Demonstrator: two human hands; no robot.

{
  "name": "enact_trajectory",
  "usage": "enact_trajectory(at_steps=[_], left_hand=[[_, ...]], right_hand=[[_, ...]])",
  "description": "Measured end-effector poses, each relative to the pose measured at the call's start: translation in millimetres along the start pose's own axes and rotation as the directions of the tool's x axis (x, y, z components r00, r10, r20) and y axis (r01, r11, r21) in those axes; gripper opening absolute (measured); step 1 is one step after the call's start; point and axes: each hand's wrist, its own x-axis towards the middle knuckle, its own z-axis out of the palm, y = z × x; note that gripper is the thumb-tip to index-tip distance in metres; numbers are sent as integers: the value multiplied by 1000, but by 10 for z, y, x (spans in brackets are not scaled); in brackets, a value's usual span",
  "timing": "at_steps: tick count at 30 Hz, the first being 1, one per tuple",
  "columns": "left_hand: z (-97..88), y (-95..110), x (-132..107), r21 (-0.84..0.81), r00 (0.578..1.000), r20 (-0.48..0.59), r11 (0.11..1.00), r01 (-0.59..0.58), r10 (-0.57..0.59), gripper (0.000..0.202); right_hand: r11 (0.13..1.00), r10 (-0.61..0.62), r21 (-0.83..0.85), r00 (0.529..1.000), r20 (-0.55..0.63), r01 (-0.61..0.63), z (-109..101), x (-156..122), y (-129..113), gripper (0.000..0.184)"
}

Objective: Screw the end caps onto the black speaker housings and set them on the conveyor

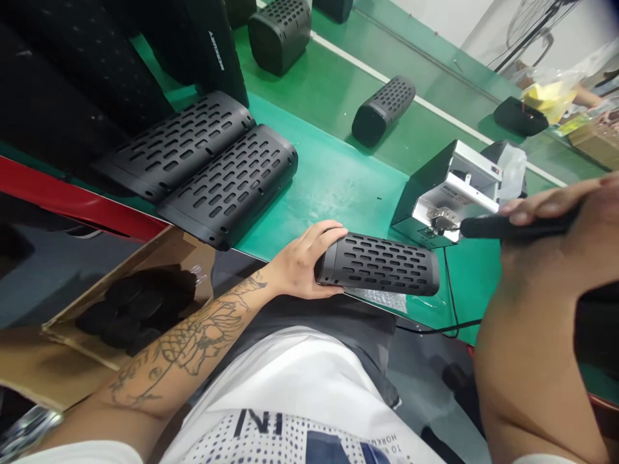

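Note:
My left hand (pixel 309 261) is closed around the left end of a black slotted housing (pixel 387 263), which lies near the table's front edge. Held in my right hand (pixel 585 219) is a black electric screwdriver (pixel 493 227), pointing left. Its tip is at the front of a silver and black screw feeder (pixel 435 200), by the small metal outlet; whether a screw sits on the tip is too small to tell. The feeder stands just behind the housing's right end.
Two larger slotted housings (pixel 232 180) lie side by side at the left. Beyond, a green conveyor belt (pixel 329 90) carries more black housings (pixel 387 106). An open cardboard box (pixel 62 322) with black parts is below left. A black cable (pixel 452 290) hangs from the feeder.

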Motion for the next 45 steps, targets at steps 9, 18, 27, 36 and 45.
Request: enact_trajectory(at_steps=[9,18,27,36,45], left_hand=[[48,3,-51,93,999,-20,995,-35,37,126],[10,-31,-71,-8,1000,12,1000,-18,18,124],[3,-32,-87,-5,1000,21,1000,5,-5,124],[-14,-39,-92,-36,1000,22,999,17,-16,122],[-11,-52,-99,-43,1000,12,999,10,-10,120]], right_hand=[[975,-222,-16,975,9,222,22,114,326,57],[981,-183,-64,983,22,184,-49,106,362,56],[979,-200,-62,978,-56,196,-19,44,424,52],[980,-194,-50,979,-65,191,-60,0,430,45],[971,-238,-41,968,-73,236,-55,6,419,39]])
